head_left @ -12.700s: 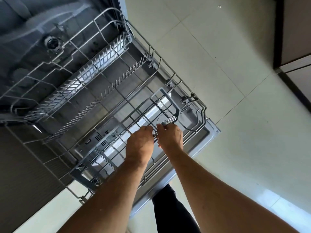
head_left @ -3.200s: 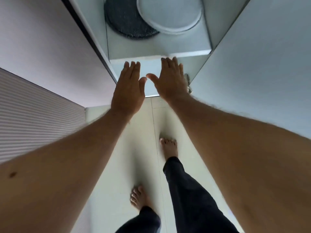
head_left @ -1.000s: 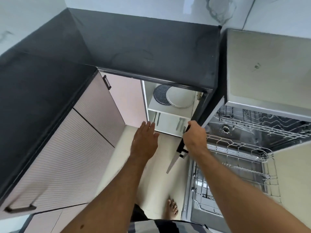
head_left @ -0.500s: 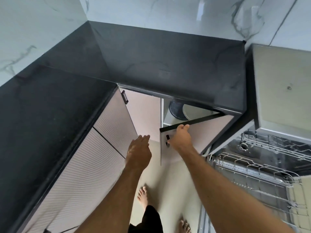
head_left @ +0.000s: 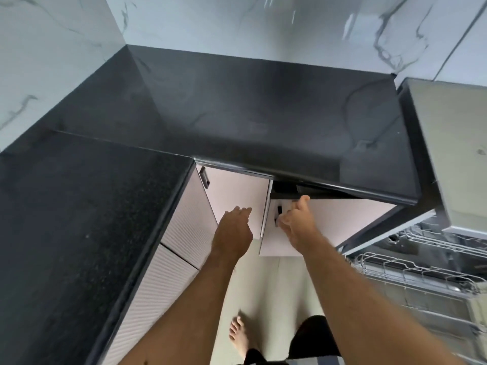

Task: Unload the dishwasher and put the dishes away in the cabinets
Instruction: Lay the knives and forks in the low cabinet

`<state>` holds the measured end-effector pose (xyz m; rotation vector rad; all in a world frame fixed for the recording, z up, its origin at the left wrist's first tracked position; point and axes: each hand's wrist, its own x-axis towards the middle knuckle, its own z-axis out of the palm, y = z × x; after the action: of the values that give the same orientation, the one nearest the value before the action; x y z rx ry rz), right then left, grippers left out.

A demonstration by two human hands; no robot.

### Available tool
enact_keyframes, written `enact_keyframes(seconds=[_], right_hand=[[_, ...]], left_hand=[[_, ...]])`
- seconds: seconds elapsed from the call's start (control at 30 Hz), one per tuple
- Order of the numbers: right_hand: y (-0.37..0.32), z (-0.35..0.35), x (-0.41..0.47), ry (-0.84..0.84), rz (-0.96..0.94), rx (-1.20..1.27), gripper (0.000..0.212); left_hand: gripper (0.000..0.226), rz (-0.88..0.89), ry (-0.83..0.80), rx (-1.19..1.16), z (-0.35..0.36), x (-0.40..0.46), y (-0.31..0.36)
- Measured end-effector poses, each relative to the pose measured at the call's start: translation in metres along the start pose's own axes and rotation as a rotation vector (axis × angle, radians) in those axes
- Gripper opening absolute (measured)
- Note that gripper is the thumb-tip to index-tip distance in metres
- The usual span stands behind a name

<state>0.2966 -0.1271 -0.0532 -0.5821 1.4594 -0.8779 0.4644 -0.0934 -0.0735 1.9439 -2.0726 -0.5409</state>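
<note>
Under the black countertop (head_left: 237, 114) the pale pink cabinet door (head_left: 342, 219) stands almost closed, with a narrow dark gap left along its top edge. My right hand (head_left: 297, 222) lies against this door beside its small black handle (head_left: 278, 216), thumb raised toward the top edge. Just to the left, my left hand (head_left: 233, 227) hovers with relaxed fingers in front of the neighbouring cabinet door (head_left: 234, 188) and holds nothing. The open dishwasher (head_left: 458, 143) is at the right, its wire rack (head_left: 421, 275) pulled out. No dishes show in the rack.
A ribbed cabinet front (head_left: 181, 233) with a dark handle (head_left: 204, 177) forms the inside corner at the left. Marble wall tiles rise behind the counter. My bare foot (head_left: 238, 335) stands on the pale floor tiles below.
The right cabinet door has swung from half open to nearly closed, hiding the plates on the shelf. My right hand moved from the door's top edge onto its face. The camera rose.
</note>
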Motion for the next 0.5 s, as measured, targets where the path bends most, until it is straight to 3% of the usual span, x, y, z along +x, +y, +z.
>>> enact_keyframes(seconds=[0.07, 0.13, 0.2, 0.27, 0.33, 0.5], right_hand=[[0.005, 0.009, 0.008, 0.034, -0.036, 0.183, 0.079], [0.012, 0.019, 0.017, 0.088, -0.085, 0.268, 0.069], [0.016, 0.026, 0.032, 0.059, -0.174, 0.328, 0.090], [0.001, 0.039, 0.030, 0.108, -0.152, 0.563, 0.065], [-0.011, 0.044, 0.043, 0.223, -0.039, 0.666, 0.072], [-0.025, 0.050, 0.061, 0.221, 0.054, 0.784, 0.077]], left_hand=[[0.049, -0.010, -0.015, -0.036, 0.005, 0.002, -0.007], [0.051, -0.014, -0.028, -0.058, 0.011, 0.002, -0.015], [0.050, -0.026, -0.031, -0.073, 0.016, 0.004, -0.022], [0.049, -0.065, -0.040, -0.094, 0.016, 0.010, -0.027], [0.052, -0.070, -0.042, -0.119, 0.013, 0.019, -0.028], [0.056, -0.012, -0.035, -0.141, 0.002, 0.043, -0.019]])
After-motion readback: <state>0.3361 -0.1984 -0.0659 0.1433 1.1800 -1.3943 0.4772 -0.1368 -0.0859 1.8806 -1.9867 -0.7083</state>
